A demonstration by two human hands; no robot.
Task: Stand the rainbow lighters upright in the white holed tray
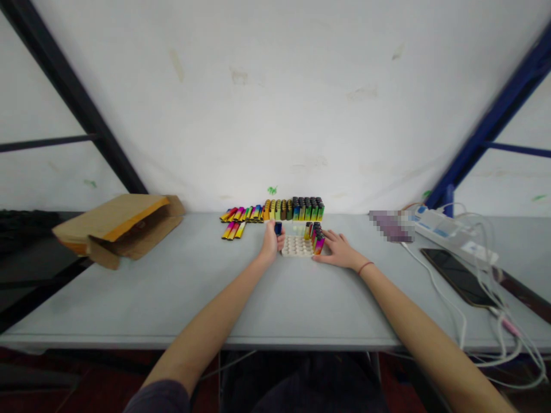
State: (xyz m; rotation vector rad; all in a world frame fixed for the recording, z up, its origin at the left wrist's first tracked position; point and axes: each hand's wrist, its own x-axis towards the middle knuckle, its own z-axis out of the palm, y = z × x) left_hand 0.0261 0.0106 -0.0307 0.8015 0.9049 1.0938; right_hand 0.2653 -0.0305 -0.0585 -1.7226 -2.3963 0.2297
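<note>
One lighter (278, 228) is pinched upright in the left hand (270, 244), just left of the white tray (296, 246).
Light, rigid and probably slick; best gripped mid-body. The right hand (340, 249) rests open, fingers against the tray's right edge.

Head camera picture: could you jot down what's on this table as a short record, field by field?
Surface: grey table against a white wall
Left hand: holds a small dark blue lighter upright
Right hand: rests flat beside the white tray
Tray: mostly bare holes, a few lighters standing at its right end
Behind tray: row of colourful lighters, some standing, some lying
Far left: open cardboard box
Right side: power strip, white cables, a dark phone
</note>
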